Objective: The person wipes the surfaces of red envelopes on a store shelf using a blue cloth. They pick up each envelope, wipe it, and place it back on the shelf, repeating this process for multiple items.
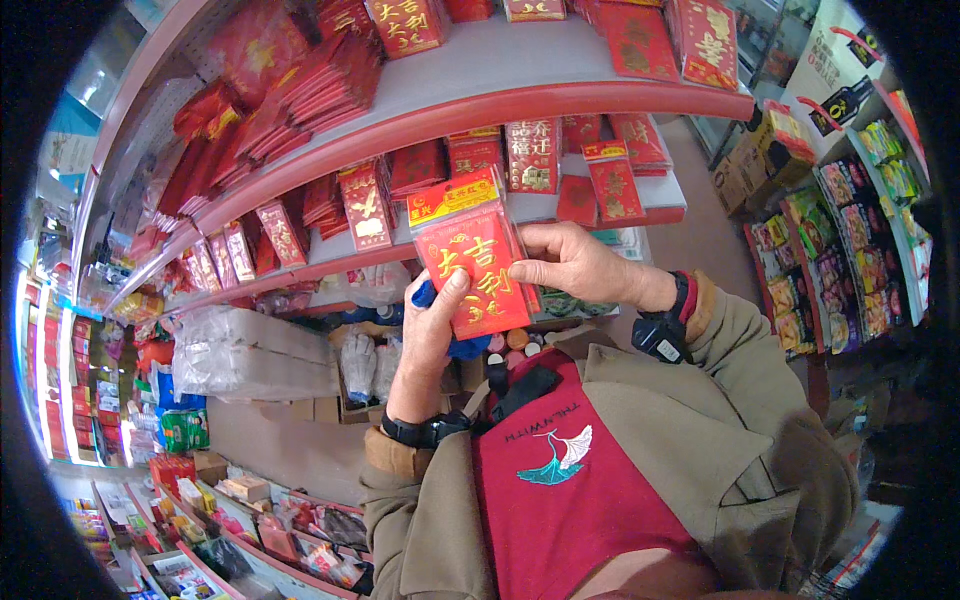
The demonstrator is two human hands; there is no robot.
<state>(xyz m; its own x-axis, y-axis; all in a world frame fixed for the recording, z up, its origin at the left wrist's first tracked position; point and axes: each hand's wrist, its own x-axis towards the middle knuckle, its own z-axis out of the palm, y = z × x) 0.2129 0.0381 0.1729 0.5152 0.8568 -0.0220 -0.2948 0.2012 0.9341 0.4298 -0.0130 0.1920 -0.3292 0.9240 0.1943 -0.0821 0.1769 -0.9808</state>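
A pack of red envelopes (480,262) with gold print and a yellow-and-red header card is held up in front of my chest, slightly tilted. My left hand (432,318) grips its lower left side, the thumb lying flat on the front. Something small and blue shows at a finger of that hand. My right hand (575,262) pinches the pack's right edge, thumb in front and fingers partly hidden behind. Straight beyond the pack, a lower shelf (655,197) carries more red envelopes, among them a pack with a yellow header (612,182).
An upper shelf (480,62) with a red edge bears piles of red packets (325,85). Plastic-wrapped white bundles (250,352) and a carton of pale gloves (358,368) stand below. Snack racks (835,240) are at right, low bins of goods (270,525) at lower left.
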